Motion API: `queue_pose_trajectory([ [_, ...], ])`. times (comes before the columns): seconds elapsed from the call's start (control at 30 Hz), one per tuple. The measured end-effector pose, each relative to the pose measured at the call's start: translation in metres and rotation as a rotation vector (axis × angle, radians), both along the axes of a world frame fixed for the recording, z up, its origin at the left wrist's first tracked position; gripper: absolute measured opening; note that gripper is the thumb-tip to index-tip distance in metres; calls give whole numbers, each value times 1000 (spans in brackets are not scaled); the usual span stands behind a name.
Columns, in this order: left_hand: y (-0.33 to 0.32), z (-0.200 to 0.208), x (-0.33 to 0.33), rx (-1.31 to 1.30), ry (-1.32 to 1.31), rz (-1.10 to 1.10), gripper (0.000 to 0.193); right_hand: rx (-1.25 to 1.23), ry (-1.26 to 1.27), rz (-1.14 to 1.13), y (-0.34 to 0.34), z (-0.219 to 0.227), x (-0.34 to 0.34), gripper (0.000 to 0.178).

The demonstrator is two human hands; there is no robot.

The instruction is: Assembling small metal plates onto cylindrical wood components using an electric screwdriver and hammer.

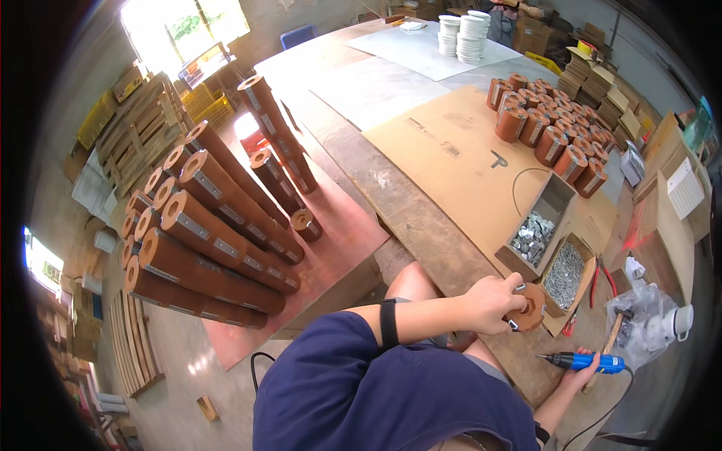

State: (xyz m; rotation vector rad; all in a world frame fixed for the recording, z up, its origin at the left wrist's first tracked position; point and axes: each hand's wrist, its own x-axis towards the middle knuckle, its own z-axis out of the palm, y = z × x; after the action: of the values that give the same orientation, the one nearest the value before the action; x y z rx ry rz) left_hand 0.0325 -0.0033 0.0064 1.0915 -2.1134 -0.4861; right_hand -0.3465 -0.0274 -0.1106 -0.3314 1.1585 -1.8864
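My left hand [492, 304] is closed on a short brown cylinder [532, 307] with a hole through its middle. Small metal clips show on the cylinder's side, which is tilted over the table's near edge. To the right, my right hand [577, 373] grips a blue electric screwdriver [613, 364], its dark tip pointing left toward the table edge. A cable trails from the tool's back end. Just beyond the cylinder sit an open box of screws [565, 274] and a grey tray of flat metal pieces [532, 233].
Tall stacks of brown cylinders [226, 248] stand on a reddish board [350, 225] at left. Many loose cylinders [553, 143] crowd the table's far right. Red-handled pliers [602, 279], a hammer [606, 342] and a bagged white jug [665, 327] lie right of the screw box.
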Motion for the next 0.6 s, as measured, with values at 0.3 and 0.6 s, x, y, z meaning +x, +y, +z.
queue_pose_trajectory([
  [0.3, 4, -39, -30, 125, 137, 56, 63, 8, -11, -1, 2, -4, -3, 30],
  [0.6, 1, -64, -25, 323, 254, 99, 79, -2, -1, 21, 5, -7, -5, 29],
])
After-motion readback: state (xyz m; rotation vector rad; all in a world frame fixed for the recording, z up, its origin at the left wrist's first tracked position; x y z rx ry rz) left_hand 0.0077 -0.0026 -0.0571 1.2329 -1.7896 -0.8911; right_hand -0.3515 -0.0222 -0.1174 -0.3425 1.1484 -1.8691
